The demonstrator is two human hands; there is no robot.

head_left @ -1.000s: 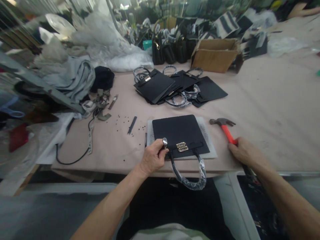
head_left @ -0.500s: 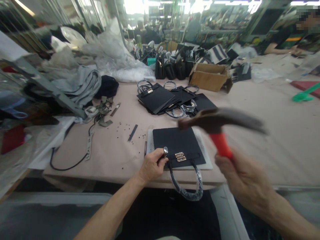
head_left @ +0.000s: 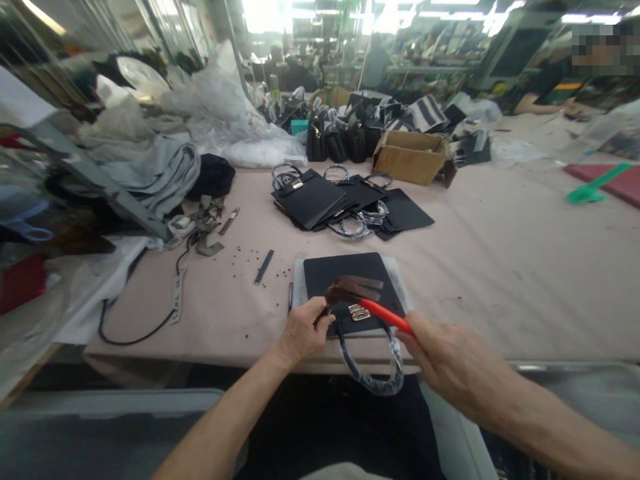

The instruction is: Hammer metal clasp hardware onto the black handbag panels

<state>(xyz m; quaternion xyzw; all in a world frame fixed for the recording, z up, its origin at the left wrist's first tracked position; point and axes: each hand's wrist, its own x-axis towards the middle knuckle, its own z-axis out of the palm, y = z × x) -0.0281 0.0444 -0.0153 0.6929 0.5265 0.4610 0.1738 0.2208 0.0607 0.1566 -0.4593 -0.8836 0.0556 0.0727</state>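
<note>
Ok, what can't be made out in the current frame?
Head view, throughout:
What the bare left hand pinches: mostly hidden by its fingers and the red-handled claw hammer.
Hammer's grip end: covered by the bare right hand.
Flat red item: cut off by the right edge.
Tiny dark specks on pinkish tabletop: too small to identify.

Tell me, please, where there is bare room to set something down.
Roomiest: the nearly bare cloth beyond the right hand, up to red board and box. Smaller: between cable and left hand, bar a speck. Crowded: the panel under the hammer, and the black pile beyond.
</note>
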